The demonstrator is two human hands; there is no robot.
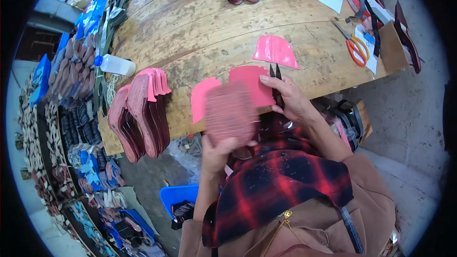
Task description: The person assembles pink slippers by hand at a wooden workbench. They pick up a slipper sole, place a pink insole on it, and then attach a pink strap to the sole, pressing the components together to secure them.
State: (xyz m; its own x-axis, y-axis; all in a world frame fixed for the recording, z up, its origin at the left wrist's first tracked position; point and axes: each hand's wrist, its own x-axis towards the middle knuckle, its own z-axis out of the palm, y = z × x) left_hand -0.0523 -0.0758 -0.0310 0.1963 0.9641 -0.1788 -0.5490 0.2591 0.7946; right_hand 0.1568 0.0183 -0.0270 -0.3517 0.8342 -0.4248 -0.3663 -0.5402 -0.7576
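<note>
Fingers (223, 143) of the left hand (216, 154) are curled up around the lower edge of a pink-brown insole (230, 113), gripping it from below; the insole is motion-blurred, so the exact pinch cannot be read. The right hand (290, 100) is closed around small black scissors (276, 85), blades pointing away from the person, with its fingers also pressing on the edge of a pink cut sheet (250, 82). The insole sits in front of that sheet, at the near edge of the wooden counter (200, 28), above the person's lap.

Surroundings: a second pink piece (275, 51) lies flat further back on the counter. A stack of reddish soles (140, 119) stands on edge to the left, just beside a white bottle with a blue cap (114, 64). Orange-handled scissors (353, 45) lie well apart to the right.

Risk assessment: the blade tips stand close to the left hand's working area; a fast-moving insole could carry the fingers into them. The insole is held only at its lower edge, so it could twist or slip off the counter edge. The loose pink sheet under the right hand may shift and spoil alignment.
</note>
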